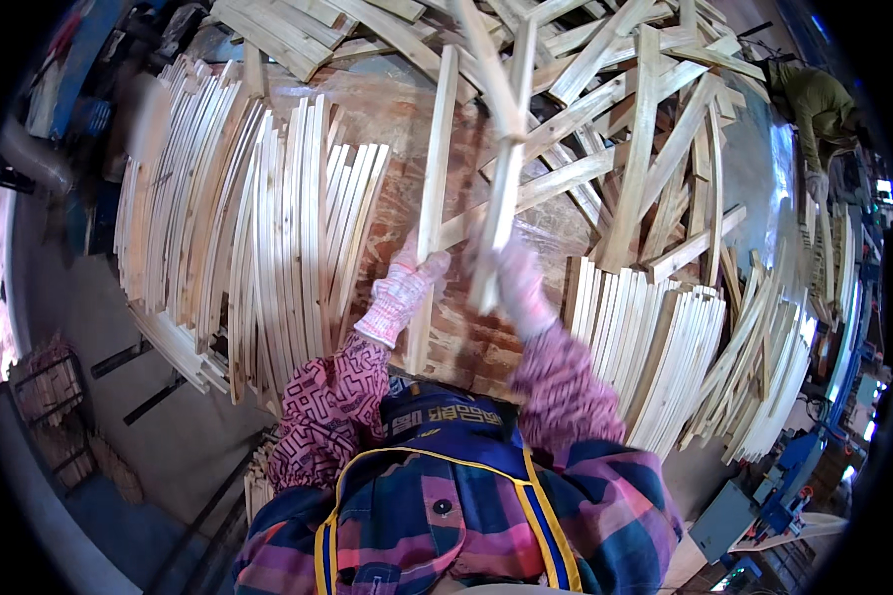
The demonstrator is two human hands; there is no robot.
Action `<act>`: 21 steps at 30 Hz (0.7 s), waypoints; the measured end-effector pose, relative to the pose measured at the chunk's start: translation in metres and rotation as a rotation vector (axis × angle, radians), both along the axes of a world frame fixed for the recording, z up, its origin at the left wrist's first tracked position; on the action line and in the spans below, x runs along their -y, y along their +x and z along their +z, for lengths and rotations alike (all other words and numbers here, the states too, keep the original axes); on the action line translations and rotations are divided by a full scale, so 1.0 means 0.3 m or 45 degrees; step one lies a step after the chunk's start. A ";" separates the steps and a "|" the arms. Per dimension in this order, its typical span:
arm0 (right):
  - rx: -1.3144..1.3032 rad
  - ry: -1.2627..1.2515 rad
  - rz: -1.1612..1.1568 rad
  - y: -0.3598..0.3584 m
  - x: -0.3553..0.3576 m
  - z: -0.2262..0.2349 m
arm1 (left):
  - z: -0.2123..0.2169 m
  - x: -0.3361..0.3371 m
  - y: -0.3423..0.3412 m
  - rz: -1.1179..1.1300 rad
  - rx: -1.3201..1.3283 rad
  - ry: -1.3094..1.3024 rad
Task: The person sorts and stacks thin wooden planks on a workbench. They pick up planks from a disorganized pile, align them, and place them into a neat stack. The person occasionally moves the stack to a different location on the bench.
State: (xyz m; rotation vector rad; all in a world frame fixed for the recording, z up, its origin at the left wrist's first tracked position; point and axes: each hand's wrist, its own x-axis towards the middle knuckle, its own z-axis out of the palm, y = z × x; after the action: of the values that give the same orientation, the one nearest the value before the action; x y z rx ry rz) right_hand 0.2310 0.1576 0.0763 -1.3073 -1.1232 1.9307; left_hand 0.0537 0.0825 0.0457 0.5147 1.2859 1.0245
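- Both forearms come up from the near edge of the table [417,129], sleeves in pink pattern, hands in pale knit gloves raised over the table's middle.
- The left hand [405,288] is bent at the wrist, palm turned inward; the right hand [518,283] is lifted beside it and blurred.
- Neat stacks of slats [258,218] lie side by side along the table's left edge, and a second stack [655,337] lies by the near right corner.
- A loose heap of crossed slats [645,129] covers the far right part of the table — several reach in toward the hands and lie just behind the held pieces.
- A person in an olive jacket [819,104] bends over beyond the far right corner.
- The left fingers are closed round a long pale slat [435,169], which stands nearly upright over the table's middle, its lower end below the glove.
- The right fingers grip a second slat [501,198] near its lower end — it leans slightly right, just beside the first.
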 end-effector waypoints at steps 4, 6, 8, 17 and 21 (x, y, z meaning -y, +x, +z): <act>1.275 0.199 0.694 -0.093 0.156 0.121 | 0.013 0.013 0.077 -0.261 -0.342 -0.095; 1.005 0.272 0.450 -0.066 -0.043 0.177 | -0.048 0.056 0.057 -0.181 0.023 -0.284; 0.952 0.887 0.150 -0.177 -0.191 0.123 | -0.054 0.077 0.111 0.002 -0.047 -0.302; 1.177 0.356 -0.282 -0.776 -0.737 -0.129 | -0.316 0.165 0.110 -0.888 -1.262 -0.488; 0.110 0.203 -0.402 -0.734 -0.757 -0.140 | -0.197 0.242 0.063 -0.350 -0.454 -0.193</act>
State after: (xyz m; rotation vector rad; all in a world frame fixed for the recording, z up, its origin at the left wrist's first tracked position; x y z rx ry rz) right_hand 0.0108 0.3846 0.0342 -1.3966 -1.0181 1.5388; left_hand 0.0725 0.0099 -0.0135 0.7574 1.5423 0.6171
